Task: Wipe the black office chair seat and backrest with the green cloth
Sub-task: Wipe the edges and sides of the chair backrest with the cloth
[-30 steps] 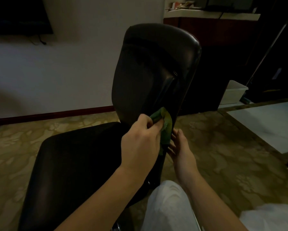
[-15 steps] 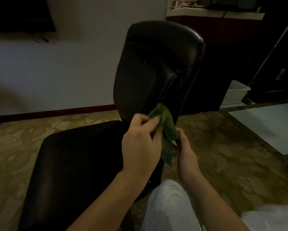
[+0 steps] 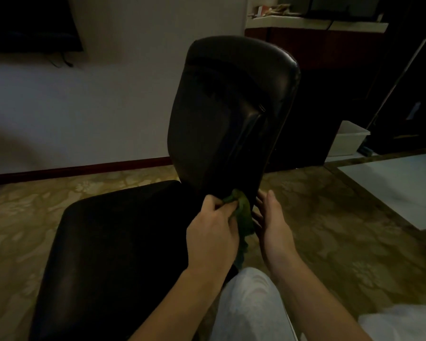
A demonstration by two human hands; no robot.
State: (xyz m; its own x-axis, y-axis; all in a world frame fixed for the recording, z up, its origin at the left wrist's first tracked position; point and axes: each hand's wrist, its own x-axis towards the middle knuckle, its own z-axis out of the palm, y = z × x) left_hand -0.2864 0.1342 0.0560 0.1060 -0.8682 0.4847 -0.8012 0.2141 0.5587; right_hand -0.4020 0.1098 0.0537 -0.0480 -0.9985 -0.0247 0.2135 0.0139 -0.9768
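The black office chair stands in front of me, its seat (image 3: 113, 254) at lower left and its backrest (image 3: 231, 107) rising upright in the middle. A crumpled green cloth (image 3: 244, 215) is pressed against the bottom edge of the backrest. My left hand (image 3: 212, 232) pinches the cloth from the left. My right hand (image 3: 273, 225) lies just right of the cloth with its fingers stretched out against the backrest's lower right edge; whether it touches the cloth is hidden.
Patterned beige floor surrounds the chair. A white wall with a red skirting board runs behind. A dark cabinet (image 3: 330, 82) and a white plastic bin (image 3: 349, 139) stand at the right. My knee in light trousers (image 3: 251, 306) is below the hands.
The cloth and both hands have moved down to the bottom of the backrest. My right hand has spread its fingers along the edge.
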